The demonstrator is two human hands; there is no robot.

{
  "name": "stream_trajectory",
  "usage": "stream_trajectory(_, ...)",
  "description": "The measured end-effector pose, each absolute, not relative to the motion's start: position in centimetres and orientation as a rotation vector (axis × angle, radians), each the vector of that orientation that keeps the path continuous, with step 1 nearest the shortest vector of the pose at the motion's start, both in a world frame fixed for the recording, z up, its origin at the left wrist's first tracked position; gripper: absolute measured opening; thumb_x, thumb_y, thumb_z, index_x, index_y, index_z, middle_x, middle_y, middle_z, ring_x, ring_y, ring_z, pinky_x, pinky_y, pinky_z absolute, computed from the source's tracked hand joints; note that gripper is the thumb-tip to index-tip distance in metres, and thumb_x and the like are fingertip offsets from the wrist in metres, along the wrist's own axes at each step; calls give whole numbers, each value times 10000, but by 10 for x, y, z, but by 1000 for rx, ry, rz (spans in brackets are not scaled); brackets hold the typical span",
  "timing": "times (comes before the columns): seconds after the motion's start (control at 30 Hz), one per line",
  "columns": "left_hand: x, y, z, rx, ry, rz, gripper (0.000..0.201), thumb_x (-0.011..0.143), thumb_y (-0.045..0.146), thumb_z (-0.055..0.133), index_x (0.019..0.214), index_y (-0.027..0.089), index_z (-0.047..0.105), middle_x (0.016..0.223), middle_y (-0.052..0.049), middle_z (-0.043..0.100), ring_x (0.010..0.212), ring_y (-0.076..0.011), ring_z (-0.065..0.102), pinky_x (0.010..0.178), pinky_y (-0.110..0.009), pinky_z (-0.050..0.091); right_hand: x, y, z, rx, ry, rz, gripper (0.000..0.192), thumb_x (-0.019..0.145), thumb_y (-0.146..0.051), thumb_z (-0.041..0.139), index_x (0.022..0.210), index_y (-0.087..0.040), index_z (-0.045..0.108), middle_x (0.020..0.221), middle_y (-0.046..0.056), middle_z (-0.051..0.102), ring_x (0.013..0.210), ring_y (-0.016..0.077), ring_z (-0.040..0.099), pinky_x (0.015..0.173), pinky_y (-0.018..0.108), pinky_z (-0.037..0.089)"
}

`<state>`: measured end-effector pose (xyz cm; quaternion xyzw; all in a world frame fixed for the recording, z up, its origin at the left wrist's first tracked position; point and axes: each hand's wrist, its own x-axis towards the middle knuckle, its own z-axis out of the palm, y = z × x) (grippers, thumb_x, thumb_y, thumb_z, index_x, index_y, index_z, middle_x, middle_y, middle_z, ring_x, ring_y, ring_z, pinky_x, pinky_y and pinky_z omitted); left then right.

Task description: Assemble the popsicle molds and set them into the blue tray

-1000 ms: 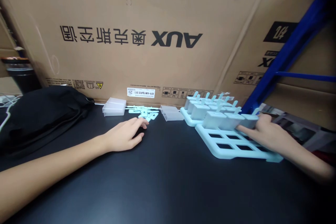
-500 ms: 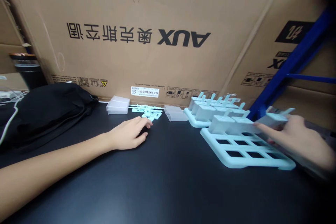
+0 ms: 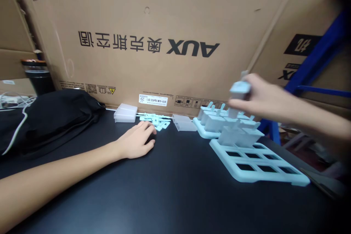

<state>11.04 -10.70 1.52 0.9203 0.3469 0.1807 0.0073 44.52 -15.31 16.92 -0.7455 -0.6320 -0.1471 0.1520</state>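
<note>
Head view: right hand (image 3: 263,98) is raised above the far trays, fingers pinching a pale blue mould (image 3: 239,88), long axis roughly upright, directly over the back row of the near tray (image 3: 260,162) at the worktop's right side. Tray's front slots are empty and lie nearer the person, below the held mould. Left hand (image 3: 135,142) rests flat mid-worktop, fingers loosely together, touching loose blue sticks (image 3: 155,120); well apart from the tray.
</note>
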Motion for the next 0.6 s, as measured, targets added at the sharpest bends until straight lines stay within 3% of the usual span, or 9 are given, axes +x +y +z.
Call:
stream_trajectory(0.1, 111, -105, 11, 2872, 1180, 618, 276, 917, 359, 462, 1128, 200, 542, 1324, -124, 487, 1270, -299, 448, 1058, -468, 416, 388, -109, 157, -2093, -2242, -234, 518, 745, -532, 579, 1098, -182, 432, 889, 96, 640, 701, 200, 605, 542, 291, 424)
stream_trajectory(0.33, 111, -101, 4, 2738, 1479, 540, 438, 927, 489, 416, 1215, 170, 502, 1480, -190, 372, 1385, -359, 350, 1079, -537, 373, 322, -32, 116, -2055, -2675, -213, 708, 681, -456, 636, 1282, -126, 459, 1137, 180, 632, 935, 298, 634, 666, 348, 484)
stream_trajectory(0.47, 112, -99, 3, 2710, 1467, 486, 492, 937, 512, 377, 1258, 158, 492, 1468, -202, 398, 1378, -352, 372, 1099, -519, 351, 315, -24, 118, -2099, -2711, -254, 709, 703, -556, 598, 1261, -124, 525, 1135, 197, 641, 968, 350, 628, 725, 428, 496)
stream_trajectory(0.6, 111, -97, 3, 2741, 1424, 506, 460, 939, 503, 375, 1215, 168, 529, 1399, -170, 479, 1329, -331, 426, 1089, -502, 365, 311, -26, 131, -2126, -2748, -239, 647, 722, -629, 563, 1154, -152, 621, 1098, 176, 660, 889, 334, 644, 726, 458, 500)
